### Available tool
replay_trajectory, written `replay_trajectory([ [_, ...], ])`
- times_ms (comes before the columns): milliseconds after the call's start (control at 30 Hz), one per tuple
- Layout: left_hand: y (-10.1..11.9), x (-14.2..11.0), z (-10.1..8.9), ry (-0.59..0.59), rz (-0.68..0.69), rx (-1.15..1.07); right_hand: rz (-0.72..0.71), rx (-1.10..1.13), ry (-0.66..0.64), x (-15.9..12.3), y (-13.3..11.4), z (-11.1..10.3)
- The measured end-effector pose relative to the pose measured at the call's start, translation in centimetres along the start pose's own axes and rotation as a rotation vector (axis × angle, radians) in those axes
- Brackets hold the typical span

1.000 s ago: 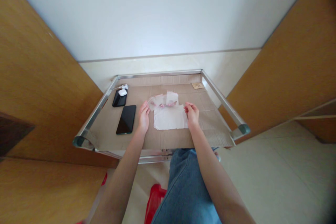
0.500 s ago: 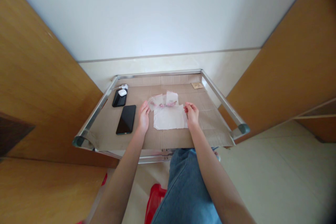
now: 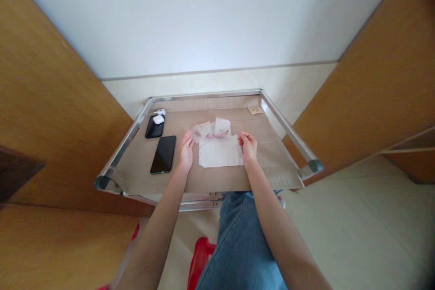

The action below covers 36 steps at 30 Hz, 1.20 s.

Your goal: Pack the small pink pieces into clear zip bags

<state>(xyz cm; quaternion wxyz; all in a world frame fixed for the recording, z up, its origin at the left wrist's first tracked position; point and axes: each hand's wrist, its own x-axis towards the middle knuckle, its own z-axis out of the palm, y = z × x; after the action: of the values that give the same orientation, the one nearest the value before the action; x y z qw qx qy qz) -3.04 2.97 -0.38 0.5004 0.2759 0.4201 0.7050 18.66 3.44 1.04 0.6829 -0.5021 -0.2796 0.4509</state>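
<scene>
A white, thin sheet or flat bag [image 3: 218, 154] lies on the cardboard between my hands. Along its far edge rest several small clear plastic bags [image 3: 222, 128] with pinkish bits in them, too small to make out. My left hand [image 3: 186, 150] lies to the left of the sheet, fingers stretched forward, their tips beside the leftmost small bag; whether they touch it I cannot tell. At the sheet's right edge is my right hand [image 3: 249, 147], its fingers loosely bent and a little apart, with nothing visible in them.
A metal-framed cart or rack [image 3: 288, 132] lined with cardboard [image 3: 272, 158] stands against the wall. On its left lie a dark phone [image 3: 163, 154] and a black device [image 3: 154, 128] under a white earbud case [image 3: 158, 119]. A tan packet [image 3: 255, 110] lies far right. Below is a red stool [image 3: 201, 258].
</scene>
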Motion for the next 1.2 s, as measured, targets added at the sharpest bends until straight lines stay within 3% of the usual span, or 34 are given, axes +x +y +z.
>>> replay_trajectory([
  [1200, -0.47, -0.26, -0.11, -0.045, 0.072, 0.091, -0.001, -0.019, 0.002, -0.14, -0.21, 0.02],
])
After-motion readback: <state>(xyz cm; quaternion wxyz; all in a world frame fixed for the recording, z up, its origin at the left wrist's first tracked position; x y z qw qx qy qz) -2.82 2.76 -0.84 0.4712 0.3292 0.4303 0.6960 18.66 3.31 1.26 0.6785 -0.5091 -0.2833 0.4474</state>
